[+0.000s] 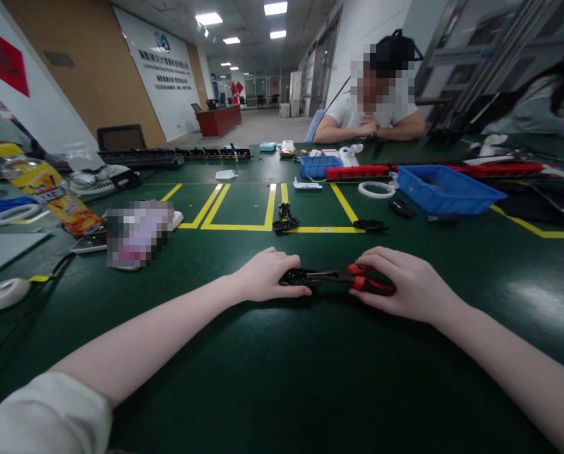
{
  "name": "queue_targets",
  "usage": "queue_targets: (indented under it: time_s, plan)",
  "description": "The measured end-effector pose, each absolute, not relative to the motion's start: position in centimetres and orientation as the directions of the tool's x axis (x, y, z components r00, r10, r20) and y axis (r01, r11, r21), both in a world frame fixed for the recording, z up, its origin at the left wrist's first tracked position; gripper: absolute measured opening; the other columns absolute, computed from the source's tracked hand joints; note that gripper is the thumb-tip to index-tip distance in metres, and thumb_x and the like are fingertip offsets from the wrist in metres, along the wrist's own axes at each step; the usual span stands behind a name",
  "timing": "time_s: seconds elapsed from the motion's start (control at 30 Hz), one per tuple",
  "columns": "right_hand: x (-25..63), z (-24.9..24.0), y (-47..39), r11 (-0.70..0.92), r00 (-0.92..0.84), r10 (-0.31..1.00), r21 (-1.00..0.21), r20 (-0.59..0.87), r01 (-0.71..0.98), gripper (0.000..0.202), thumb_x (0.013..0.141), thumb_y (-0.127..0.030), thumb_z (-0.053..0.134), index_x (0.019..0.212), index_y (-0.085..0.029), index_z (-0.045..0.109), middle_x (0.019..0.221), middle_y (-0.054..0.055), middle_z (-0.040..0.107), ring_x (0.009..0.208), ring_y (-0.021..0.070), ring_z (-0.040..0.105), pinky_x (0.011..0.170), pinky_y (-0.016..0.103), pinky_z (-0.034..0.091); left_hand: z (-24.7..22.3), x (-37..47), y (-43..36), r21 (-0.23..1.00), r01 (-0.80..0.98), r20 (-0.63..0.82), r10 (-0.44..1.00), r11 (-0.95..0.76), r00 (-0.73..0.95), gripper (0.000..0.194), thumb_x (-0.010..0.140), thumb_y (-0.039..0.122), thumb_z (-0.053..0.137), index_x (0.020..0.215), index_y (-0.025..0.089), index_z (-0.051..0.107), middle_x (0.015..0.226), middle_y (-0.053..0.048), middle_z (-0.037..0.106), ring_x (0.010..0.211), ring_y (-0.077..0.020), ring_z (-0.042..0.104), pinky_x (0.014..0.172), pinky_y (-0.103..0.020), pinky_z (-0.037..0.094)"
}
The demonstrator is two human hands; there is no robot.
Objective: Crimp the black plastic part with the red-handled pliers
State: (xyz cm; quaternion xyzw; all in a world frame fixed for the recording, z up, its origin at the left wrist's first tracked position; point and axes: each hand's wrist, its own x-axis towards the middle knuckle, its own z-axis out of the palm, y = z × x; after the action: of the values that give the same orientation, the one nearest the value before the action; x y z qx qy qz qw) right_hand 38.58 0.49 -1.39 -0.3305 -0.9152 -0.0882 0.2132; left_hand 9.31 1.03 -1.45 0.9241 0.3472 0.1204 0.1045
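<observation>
My left hand (271, 275) is closed on a small black part (297, 277), thumb below and fingers above; much of the part is hidden in the grip. My right hand (405, 284) holds red-and-black-handled long-nose pliers (339, 276) by the handles. The pliers point left, and their jaws meet the black part; whether they grip it cannot be made out. Beyond my hands, more black parts (286, 222) lie together at the yellow tape lines. Another black piece (370, 225) lies to their right.
Blue bins (452, 192) stand at the back right near a tape roll (375, 190). On the left are a drink bottle (50, 192), a blurred-out phone-like object (137, 234) and a white tape roll (4, 295). A person (329, 126) sits across the green table (282, 391).
</observation>
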Motion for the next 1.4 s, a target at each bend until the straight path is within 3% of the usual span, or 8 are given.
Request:
queue_targets:
  time_s: [0.27,0.53,0.77,1.4]
  plan:
    - [38.01,-1.57,0.17,0.778,-0.686,0.566,-0.023,0.457,0.627,0.037,0.079,-0.046,0.064,0.104,-0.019,0.060,0.104,0.010,0.066,0.085,0.0226,0.065,0.071,0.037,0.055,-1.50,9.39,1.10,0.258,0.620,0.141,0.664,-0.741,0.735,0.045,0.086,0.064,0.050,0.083,0.019,0.052,0.075,0.000,0.057,0.069,-0.0168,0.054,0.068,-0.029,0.037]
    - [38.08,-1.66,0.16,0.786,-0.707,0.533,0.036,0.466,0.617,0.045,0.082,-0.043,0.063,0.119,-0.020,0.056,0.109,0.011,0.063,0.088,0.0227,0.064,0.071,0.036,0.056,-1.51,9.33,1.09,0.260,0.611,0.154,0.657,-0.748,0.738,0.046,0.086,0.064,0.049,0.083,0.019,0.053,0.073,0.000,0.057,0.067,-0.0165,0.053,0.068,-0.029,0.036]
    - [37.83,-1.53,0.11,0.778,-0.692,0.549,0.017,0.468,0.628,0.037,0.080,-0.044,0.063,0.108,-0.019,0.059,0.105,0.011,0.063,0.087,0.0230,0.063,0.072,0.037,0.054,-1.56,9.38,1.12,0.242,0.613,0.148,0.653,-0.752,0.743,0.045,0.086,0.064,0.048,0.084,0.019,0.053,0.075,0.000,0.058,0.069,-0.0169,0.054,0.069,-0.030,0.037]
    - [38.07,-1.77,0.47,0.784,-0.700,0.580,-0.050,0.418,0.619,0.039,0.080,-0.045,0.064,0.111,-0.022,0.056,0.107,0.009,0.064,0.095,0.0244,0.061,0.078,0.039,0.052,-1.61,9.34,1.16,0.253,0.600,0.161,0.645,-0.759,0.747,0.045,0.087,0.063,0.048,0.082,0.019,0.052,0.073,0.000,0.057,0.067,-0.0165,0.053,0.069,-0.029,0.035]
